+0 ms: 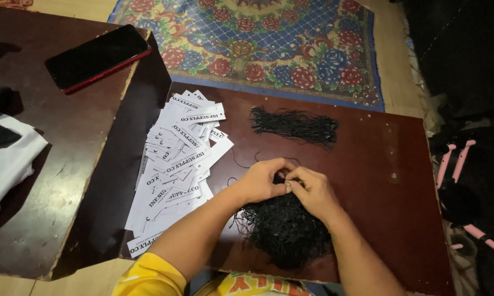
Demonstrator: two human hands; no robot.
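— Right, why are both hands bunched together over that tangled heap of thin black cords (284, 230)?

— Likely because the strands are fine and need pinching apart. The left hand (260, 181) is curled nearly shut, thumb and forefinger nipping something dark; the right hand (311, 189) is closed the same way, fingertips meeting the left's. Whether they grip one strand or several, I cannot tell; it is too thin.

— And where does the heap sit?

— On the dark reddish-brown wooden board (389, 164), just beneath the wrists, at its near edge. A straighter bundle of black cords (295, 126) lies farther back, apart from the heap, seemingly kept sorted.

— The papers?

— A spread pile of white printed paper tags (176, 164), just beside the left forearm, within reach.

— Anything obscured?

— The fingertips hide the pinch itself. A black phone with a red edge (96, 56) lies on the neighbouring brown table (50, 192); pink bars (455, 159) at the right vanish into shadow.
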